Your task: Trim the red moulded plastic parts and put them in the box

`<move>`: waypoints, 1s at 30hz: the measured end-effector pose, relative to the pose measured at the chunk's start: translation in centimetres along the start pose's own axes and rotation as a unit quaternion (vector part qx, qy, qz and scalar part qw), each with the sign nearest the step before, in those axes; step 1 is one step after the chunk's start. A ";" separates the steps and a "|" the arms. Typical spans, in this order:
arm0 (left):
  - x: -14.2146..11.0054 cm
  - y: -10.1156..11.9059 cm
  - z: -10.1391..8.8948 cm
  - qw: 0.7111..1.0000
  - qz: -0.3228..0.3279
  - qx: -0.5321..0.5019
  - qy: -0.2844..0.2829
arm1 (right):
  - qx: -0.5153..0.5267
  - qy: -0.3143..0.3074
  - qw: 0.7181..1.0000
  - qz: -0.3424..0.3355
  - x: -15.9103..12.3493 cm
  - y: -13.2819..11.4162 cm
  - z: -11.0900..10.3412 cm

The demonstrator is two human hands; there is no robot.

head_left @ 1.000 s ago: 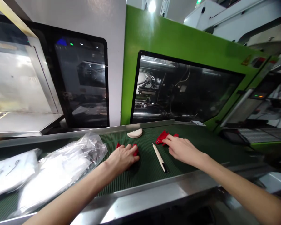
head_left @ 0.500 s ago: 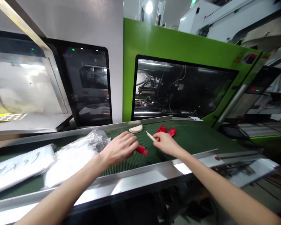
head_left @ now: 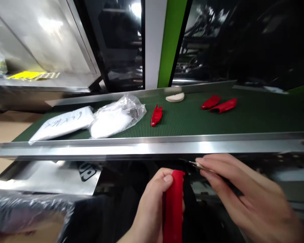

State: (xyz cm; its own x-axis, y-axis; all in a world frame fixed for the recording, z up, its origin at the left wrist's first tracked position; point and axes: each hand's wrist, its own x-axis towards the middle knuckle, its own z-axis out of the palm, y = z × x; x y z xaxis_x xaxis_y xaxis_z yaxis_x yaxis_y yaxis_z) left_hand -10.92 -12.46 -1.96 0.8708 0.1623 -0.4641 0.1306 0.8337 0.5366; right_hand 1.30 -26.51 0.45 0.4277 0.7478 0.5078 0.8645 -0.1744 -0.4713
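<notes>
In front of the conveyor's near rail, my left hand (head_left: 154, 199) grips a long red plastic part (head_left: 173, 209), thumb on its upper end. My right hand (head_left: 245, 192) pinches a slim craft knife (head_left: 196, 164); its thin tip points left, a little above and apart from the red part. Another red plastic part (head_left: 156, 115) lies on the green conveyor belt (head_left: 182, 121). Farther right on the belt are two more, a short one (head_left: 211, 102) and a longer one (head_left: 225, 105) side by side. A cream half-round piece (head_left: 175, 97) rests near the far rail.
Clear plastic bags with white contents (head_left: 114, 119) and a white package with handwriting (head_left: 63, 123) lie on the belt's left. The metal near rail (head_left: 142, 147) runs across the view. A plastic-lined box (head_left: 40, 219) stands at lower left. Machine windows rise behind.
Both hands have drawn back from over the belt to before the near rail. My left hand now holds a red part up close. The view has tilted down and turned left.
</notes>
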 end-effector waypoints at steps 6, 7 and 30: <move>-2.8 -0.5 -0.7 0.996 0.017 0.069 0.061 | -0.018 -0.052 0.998 -0.043 -1.7 -1.2 1.8; -3.0 -0.6 -0.8 0.995 0.021 0.062 0.070 | -0.014 -0.060 0.997 -0.047 -1.7 -1.3 1.9; -3.8 -1.4 -1.3 0.995 0.075 0.032 0.063 | -0.054 -0.065 0.992 -0.097 -1.9 -2.5 2.6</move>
State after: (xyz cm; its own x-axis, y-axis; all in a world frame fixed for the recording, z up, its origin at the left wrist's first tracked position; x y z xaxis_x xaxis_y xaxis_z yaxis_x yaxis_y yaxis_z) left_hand -15.05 -13.52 -1.85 0.8170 0.3510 -0.4576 0.0370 0.7599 0.6489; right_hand -2.36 -25.83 -1.28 0.2191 0.8492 0.4805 0.9534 -0.0817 -0.2904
